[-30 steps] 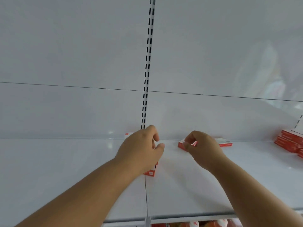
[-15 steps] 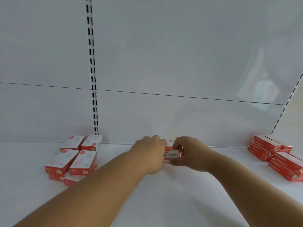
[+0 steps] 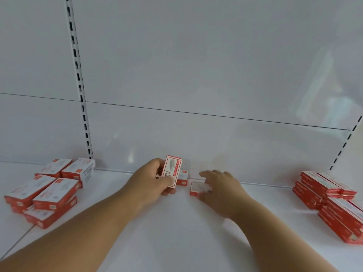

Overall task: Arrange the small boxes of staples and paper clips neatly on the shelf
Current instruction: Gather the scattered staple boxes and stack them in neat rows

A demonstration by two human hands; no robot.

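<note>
My left hand (image 3: 155, 181) grips a small red-and-white box (image 3: 172, 169), held upright and tilted, just above the white shelf (image 3: 176, 232). Behind it a second small box (image 3: 182, 178) rests against the back wall. A third small box (image 3: 197, 188) lies flat on the shelf, and my right hand (image 3: 220, 189) rests over its right end with fingers spread; a firm grip is not visible.
A loose pile of red-and-white boxes (image 3: 49, 191) lies at the left near the slotted upright (image 3: 82, 107). Neater stacks of flat red boxes (image 3: 330, 199) stand at the right by another slotted upright (image 3: 345, 144).
The view has shifted right along the shelf. My hands, together on one box before, have parted: the left has lifted a box upright, the right has lowered onto a box lying flat.
</note>
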